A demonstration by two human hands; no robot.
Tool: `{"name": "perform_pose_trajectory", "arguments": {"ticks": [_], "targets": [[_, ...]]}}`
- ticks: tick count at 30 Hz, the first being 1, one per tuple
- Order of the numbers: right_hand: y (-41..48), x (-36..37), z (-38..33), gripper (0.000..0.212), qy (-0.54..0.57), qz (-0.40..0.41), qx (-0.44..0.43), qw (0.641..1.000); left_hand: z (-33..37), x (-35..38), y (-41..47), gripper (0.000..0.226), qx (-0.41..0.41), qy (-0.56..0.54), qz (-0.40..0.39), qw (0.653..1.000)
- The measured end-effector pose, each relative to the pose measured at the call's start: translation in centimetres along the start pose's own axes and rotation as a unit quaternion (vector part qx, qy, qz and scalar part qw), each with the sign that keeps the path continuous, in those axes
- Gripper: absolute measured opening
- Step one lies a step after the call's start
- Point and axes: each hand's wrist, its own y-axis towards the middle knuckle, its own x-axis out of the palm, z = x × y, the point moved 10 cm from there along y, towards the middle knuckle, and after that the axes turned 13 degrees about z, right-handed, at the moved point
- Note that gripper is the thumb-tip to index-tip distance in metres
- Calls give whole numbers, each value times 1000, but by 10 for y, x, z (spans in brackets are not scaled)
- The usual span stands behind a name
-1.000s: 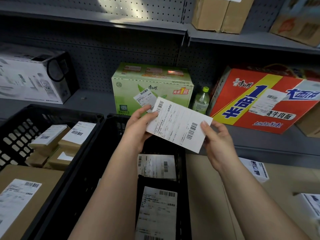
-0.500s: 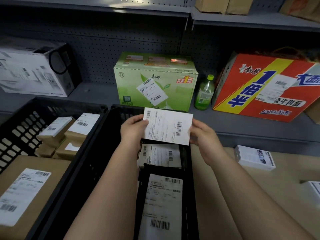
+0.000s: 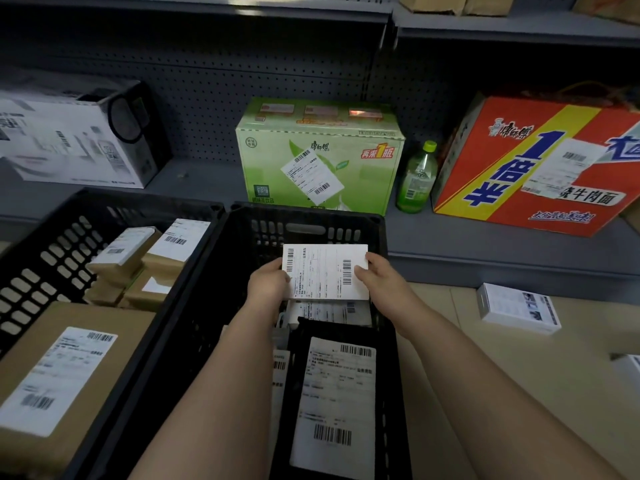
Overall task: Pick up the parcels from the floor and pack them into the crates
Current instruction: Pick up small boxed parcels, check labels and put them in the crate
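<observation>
Holding the flat white labelled parcel (image 3: 325, 271) by its short edges, left hand (image 3: 268, 284) and right hand (image 3: 375, 277) pinch it above the right-hand black plastic crate (image 3: 304, 223); lower it level onto the parcels beneath.

A grey metal lower shelf (image 3: 485, 244) runs across the back, its front edge above a beige tiled floor (image 3: 571, 375). Behind it rises a dark perforated back panel (image 3: 259, 74), with an upper shelf (image 3: 519, 29) carrying brown cartons (image 3: 453, 3). On the lower shelf stand a white printed box (image 3: 69, 140) at the left end, a green carton (image 3: 318, 157) mid-shelf, a green bottle (image 3: 417, 178) just beside it, and a tilted red and yellow carton (image 3: 536, 168) at the right. The light is dim.
</observation>
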Motion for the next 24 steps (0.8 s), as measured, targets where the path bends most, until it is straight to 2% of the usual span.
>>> {"name": "perform_pose_trajectory", "arguments": {"ticks": [2,5,7,11,16,24], "targets": [[3,7,10,64,6,-19,29,999,0,-2,2,41,3,0,12,1000],[9,22,33,102,113,-46,110,986,-4,-7,3,24,-9,-14,21,1000],[13,25,40,110,137,-46,117,983,-9,-4,2,27,-18,-8,1,1000],[6,30,41,115,115,-53,132,983,-25,-5,1,30,-57,-8,-5,998],[2,26,40,80,67,-37,156,985,-41,-5,-7,28,-85,-5,-21,996],[9,24,47,81,17,-40,168,985,-40,0,-8,28,-96,2,-14,995]]}}
